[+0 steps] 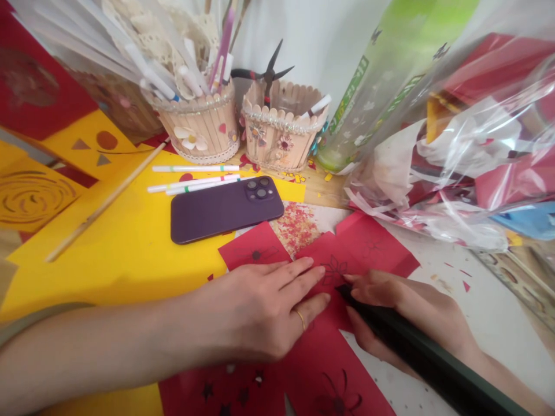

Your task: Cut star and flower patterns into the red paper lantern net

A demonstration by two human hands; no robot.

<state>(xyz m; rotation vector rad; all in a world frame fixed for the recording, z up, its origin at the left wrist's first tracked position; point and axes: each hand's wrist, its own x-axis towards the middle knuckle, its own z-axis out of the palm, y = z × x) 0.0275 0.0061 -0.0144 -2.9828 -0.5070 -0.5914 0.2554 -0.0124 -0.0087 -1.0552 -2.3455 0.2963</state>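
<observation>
Closely pinching a black tool (403,340) in right fingers (368,293);
steadying red paper (321,249) under left fingers (303,283), slightly spread; could mar the drawn flower (335,270) through any paper slip.

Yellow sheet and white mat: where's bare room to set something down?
Widest: the yellow sheet between the wooden stick, purple phone and left forearm. Smaller: the white mat right of the right hand, near red scraps. Crowded: the red papers under the left hand, and the back, with two craft-stick holders and the plastic bag.
</observation>
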